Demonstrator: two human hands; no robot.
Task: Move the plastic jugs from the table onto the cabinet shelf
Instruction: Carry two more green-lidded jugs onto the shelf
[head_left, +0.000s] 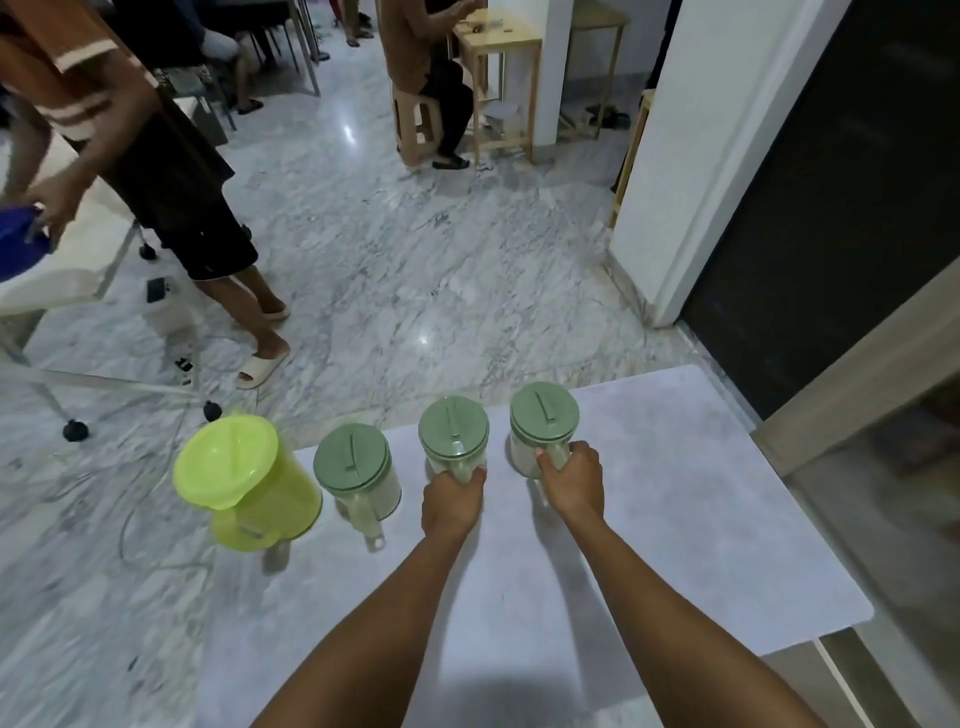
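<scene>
While three sage jugs (453, 434) and one lime jug (244, 480) stand, both hands (452, 501) grip sage handles.

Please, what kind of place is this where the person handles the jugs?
Probably a shared indoor room, perhaps a home or a workroom. The floor is polished marble, other people work at light tables and wooden stools, and four lidded jugs stand in a row on a white table.

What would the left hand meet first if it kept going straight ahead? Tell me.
The left hand already grips a green-lidded jug. Beyond that jug lies the table edge, then open floor; depth is uncertain.
</scene>
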